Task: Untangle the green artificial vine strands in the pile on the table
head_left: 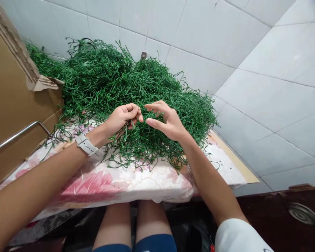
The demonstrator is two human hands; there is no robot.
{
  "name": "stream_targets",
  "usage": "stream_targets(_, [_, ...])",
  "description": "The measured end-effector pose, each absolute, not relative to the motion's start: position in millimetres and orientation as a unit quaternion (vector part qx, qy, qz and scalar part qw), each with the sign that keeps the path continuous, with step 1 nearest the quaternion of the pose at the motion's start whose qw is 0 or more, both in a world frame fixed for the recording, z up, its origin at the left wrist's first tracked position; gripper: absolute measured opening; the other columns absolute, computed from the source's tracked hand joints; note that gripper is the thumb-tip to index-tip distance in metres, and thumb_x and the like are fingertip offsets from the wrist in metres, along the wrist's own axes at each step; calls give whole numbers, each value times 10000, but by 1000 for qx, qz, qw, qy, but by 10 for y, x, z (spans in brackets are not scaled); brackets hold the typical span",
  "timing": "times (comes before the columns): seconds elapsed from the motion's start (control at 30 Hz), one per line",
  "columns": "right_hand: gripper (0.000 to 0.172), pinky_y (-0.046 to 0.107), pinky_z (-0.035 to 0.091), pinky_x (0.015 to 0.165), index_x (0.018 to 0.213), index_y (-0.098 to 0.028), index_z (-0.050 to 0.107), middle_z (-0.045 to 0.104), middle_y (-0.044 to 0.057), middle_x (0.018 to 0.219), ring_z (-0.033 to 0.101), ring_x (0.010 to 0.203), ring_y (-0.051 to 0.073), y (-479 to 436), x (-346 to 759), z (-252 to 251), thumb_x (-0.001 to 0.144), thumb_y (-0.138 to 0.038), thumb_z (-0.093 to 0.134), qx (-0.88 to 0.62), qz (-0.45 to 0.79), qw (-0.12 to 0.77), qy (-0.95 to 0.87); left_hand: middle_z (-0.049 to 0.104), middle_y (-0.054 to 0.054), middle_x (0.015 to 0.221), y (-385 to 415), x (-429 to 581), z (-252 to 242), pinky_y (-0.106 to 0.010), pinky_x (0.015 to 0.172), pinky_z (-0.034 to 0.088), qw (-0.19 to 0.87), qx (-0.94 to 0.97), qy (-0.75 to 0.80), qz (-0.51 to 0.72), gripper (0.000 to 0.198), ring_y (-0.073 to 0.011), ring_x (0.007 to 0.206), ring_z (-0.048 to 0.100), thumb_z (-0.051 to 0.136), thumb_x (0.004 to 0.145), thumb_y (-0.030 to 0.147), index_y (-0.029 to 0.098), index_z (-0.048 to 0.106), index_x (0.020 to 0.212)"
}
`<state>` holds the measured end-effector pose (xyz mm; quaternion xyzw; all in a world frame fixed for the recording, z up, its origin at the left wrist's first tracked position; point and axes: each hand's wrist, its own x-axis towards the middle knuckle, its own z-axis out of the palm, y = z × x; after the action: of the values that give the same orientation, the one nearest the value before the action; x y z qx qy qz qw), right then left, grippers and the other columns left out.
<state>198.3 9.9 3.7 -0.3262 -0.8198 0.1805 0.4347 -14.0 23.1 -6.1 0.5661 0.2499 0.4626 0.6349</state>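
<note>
light: bright, soft | glare: faint, right-hand wall tiles [278, 101] | shadow: deep below tablecloth [152, 185] | edges: stretched

Green stems [147, 82], heaped (tangled), on tablecloth [152, 183]

Home, apparently: tiled wall [199, 38], floral tablecloth [147, 183]

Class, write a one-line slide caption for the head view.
Left hand pinched, right hand open, at a heap of green stems on a flowered cloth.
</note>
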Motion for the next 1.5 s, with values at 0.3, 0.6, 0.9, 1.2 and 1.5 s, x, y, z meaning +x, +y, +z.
stream_targets(0.3, [349, 221, 418, 542, 880, -172, 677, 651, -27, 723, 546, 560, 53, 143, 1742, -107, 906, -511, 760, -232, 419, 533, -698, 725, -38, 751, 234, -131, -151, -184, 458, 369, 649, 611, 218, 397, 421, -46, 502, 473, 855, 763, 488, 141, 615, 756])
stream_targets(0.6, [482, 208, 421, 566, 714, -170, 525, 478, -41, 688, 538, 592, 71, 57, 1749, -24, 897, -551, 758, -149, 608, 427, -653, 704, -56, 659, 117, -158, -54, -190, 484, 368, 712, 603, 149, 329, 468, -55, 503, 466, 886, 731, 473, 139, 562, 679])
stream_targets(0.9, [463, 215, 360, 520, 719, -156, 569, 486, -46, 654, 477, 540, 59, 0, 1757, 44, 851, -525, 816, -199, 601, 461, -622, 684, -18, 691, 145, -157, -102, -179, 469, 341, 674, 639, 167, 330, 437, -35, 473, 490, 809, 829, 508, 128, 608, 751])
stream_targets(1.2, [555, 301, 501, 716, 1132, -244, 670, 609, 13, 950, 565, 817, 139, 289, 2191, 140, 721, -559, 871, -384, 325, 623, -599, 508, 65, 543, 194, -138, -98, -195, 472, 383, 661, 569, 218, 438, 436, -55, 472, 480, 901, 714, 506, 144, 688, 828])
stream_targets(1.5, [300, 332, 466, 757, 1012, -205, 722, 653, 27, 880, 587, 810, 153, 107, 1983, 71, 941, -496, 696, -324, 137, 514, -783, 720, 7, 706, 171, -91, -89, -200, 556, 438, 628, 540, 260, 496, 483, -63, 543, 579, 932, 664, 358, 138, 612, 951])
